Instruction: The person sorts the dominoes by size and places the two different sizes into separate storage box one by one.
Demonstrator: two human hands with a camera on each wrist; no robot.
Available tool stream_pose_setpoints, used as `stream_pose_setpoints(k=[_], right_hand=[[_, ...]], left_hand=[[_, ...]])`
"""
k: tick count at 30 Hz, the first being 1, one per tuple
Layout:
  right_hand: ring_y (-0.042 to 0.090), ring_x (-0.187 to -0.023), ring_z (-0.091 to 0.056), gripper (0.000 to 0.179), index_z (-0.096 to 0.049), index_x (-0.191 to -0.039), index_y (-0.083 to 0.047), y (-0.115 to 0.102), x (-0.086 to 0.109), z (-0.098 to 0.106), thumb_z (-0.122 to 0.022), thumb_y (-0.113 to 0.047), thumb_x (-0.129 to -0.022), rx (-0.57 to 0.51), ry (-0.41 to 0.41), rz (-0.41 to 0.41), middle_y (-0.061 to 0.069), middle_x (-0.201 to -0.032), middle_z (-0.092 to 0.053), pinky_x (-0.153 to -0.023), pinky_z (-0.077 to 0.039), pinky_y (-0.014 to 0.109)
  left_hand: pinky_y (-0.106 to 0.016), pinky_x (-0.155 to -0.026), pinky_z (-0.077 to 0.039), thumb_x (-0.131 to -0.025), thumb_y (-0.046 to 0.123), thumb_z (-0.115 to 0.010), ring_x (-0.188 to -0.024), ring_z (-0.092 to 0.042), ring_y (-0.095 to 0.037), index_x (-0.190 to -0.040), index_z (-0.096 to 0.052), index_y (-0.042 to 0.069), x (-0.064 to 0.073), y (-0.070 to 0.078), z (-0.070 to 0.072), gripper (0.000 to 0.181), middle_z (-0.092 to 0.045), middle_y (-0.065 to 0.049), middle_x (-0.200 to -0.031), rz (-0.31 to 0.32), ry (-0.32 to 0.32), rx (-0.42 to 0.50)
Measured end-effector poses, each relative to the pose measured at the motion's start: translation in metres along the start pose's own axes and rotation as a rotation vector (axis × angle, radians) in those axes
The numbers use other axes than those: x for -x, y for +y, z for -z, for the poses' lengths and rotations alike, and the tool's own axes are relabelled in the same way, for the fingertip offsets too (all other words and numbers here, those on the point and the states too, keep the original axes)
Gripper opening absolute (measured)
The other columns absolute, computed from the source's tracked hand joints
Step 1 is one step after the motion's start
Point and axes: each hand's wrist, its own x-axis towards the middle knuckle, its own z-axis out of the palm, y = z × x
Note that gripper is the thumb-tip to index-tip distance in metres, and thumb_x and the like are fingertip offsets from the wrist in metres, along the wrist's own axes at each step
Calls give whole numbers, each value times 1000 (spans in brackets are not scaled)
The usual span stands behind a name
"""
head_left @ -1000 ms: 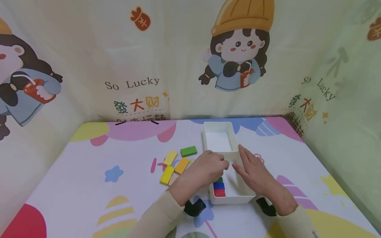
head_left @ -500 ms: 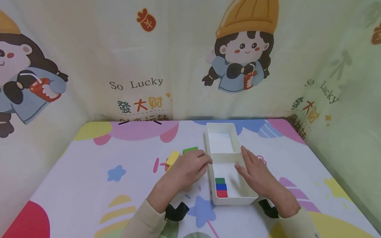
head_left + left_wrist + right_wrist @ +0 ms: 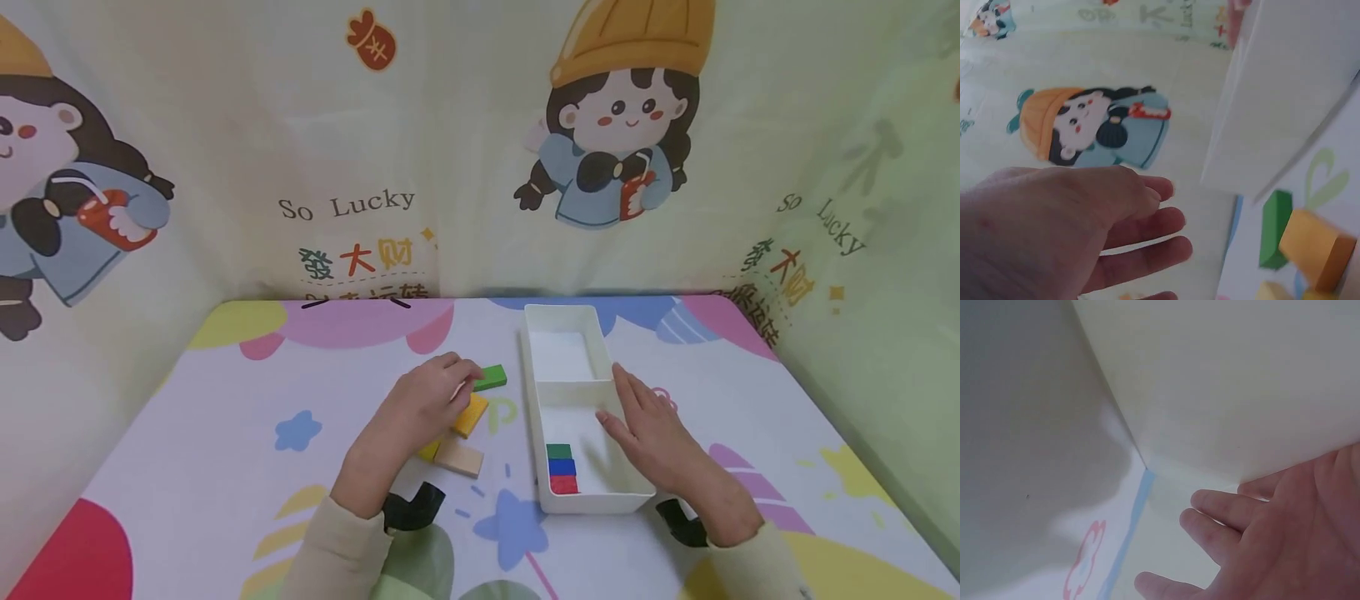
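Observation:
My left hand (image 3: 429,400) hangs over a loose group of blocks, its fingers slightly bent with nothing visible in them. By its fingertips lies a green block (image 3: 492,377); an orange block (image 3: 470,415), a pale wood block (image 3: 459,458) and a partly covered yellow block (image 3: 429,451) are close by. In the left wrist view the fingers (image 3: 1147,259) are spread apart. My right hand (image 3: 660,437) rests along the right wall of a white two-part box (image 3: 534,417), fingers straight. Inside its near compartment, dark green (image 3: 558,451), blue (image 3: 561,467) and red (image 3: 564,485) blocks line the left wall.
The box's far compartment (image 3: 560,357) has a bare white floor. A patterned cloth covers the table (image 3: 202,467), and a printed curtain (image 3: 465,150) rises behind its back edge. Black bands (image 3: 414,507) are on both wrists.
My left hand has moved from over the box leftward to the loose blocks. The dark green block in the near compartment now shows uncovered. My right hand stays at the box's wall.

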Motion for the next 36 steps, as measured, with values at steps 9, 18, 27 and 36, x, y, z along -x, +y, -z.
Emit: stream_pose_setpoints(k=[9, 18, 27, 36], right_hand=[[50, -143, -25, 80, -6, -159, -5, 3, 3, 1, -40, -50, -103, -6, -9, -9, 28, -159, -20, -111, -20, 73], [50, -145, -21, 81, -6, -159, -6, 4, 2, 1, -40, -51, -102, -10, -12, -14, 28, -160, -18, -113, -13, 74], [48, -147, -18, 82, -7, -158, -4, 5, 1, 2, -41, -52, -102, 14, -13, 6, 27, -161, -17, -115, -8, 70], [49, -147, -17, 82, -7, -159, -5, 2, 0, 2, -41, -53, -102, 3, -22, -9, 27, -161, -16, -113, -9, 73]], left_hand=[[-38, -86, -57, -96, 15, -63, -94, -58, -19, -119, -67, 14, 2, -23, 3, 24, -64, -6, -116, 278, -137, -3], [-47, -89, -56, -95, 27, -66, -98, -60, -25, -131, -58, 8, -1, -35, -25, 42, -60, -15, -124, 468, -231, -20], [-45, -81, -58, -91, 39, -70, -98, -57, -27, -130, -59, 4, -5, -36, -43, 53, -59, -18, -121, 509, -183, -57], [-42, -78, -59, -92, 30, -68, -95, -58, -25, -129, -62, 7, -4, -35, -47, 44, -61, -17, -120, 461, -140, -98]])
